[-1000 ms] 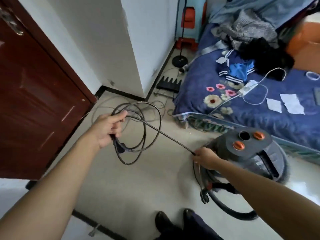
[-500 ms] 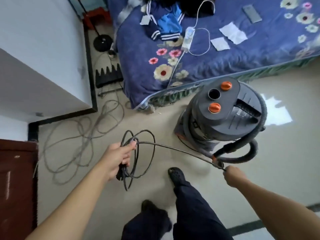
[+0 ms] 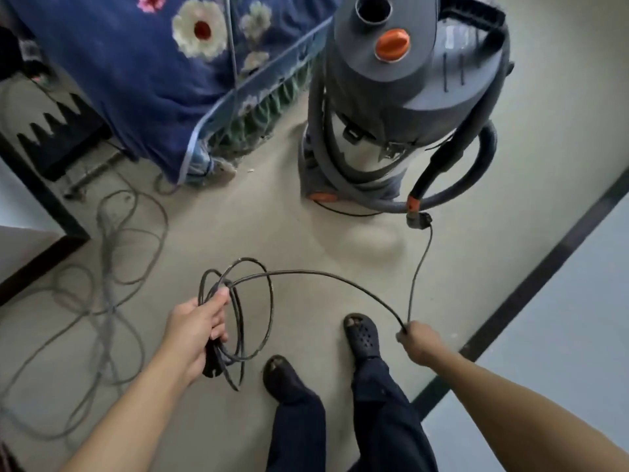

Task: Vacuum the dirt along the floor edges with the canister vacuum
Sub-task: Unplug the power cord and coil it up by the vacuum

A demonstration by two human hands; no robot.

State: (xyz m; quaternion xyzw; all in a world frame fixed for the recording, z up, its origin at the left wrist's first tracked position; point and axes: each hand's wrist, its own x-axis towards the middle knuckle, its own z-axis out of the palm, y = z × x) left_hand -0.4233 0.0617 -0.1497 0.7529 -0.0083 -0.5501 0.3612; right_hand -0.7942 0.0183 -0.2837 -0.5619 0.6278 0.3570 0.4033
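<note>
Cord (image 3: 323, 274) drawn further from canister vacuum (image 3: 408, 97); left hand (image 3: 197, 332) grip holds coils, right hand (image 3: 417, 342) grip pinches cord; vacuuming unstarted.

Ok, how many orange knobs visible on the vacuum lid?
1. The orange knob sits on the canister vacuum lid, below its open port. The frame crops the lid, so more may be hidden.

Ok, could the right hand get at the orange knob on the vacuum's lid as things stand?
Probably not at once: the right hand grips the power cord, and the orange knob sits atop the canister vacuum across bare floor. Nothing blocks the way, but a step closer looks needed.
</note>
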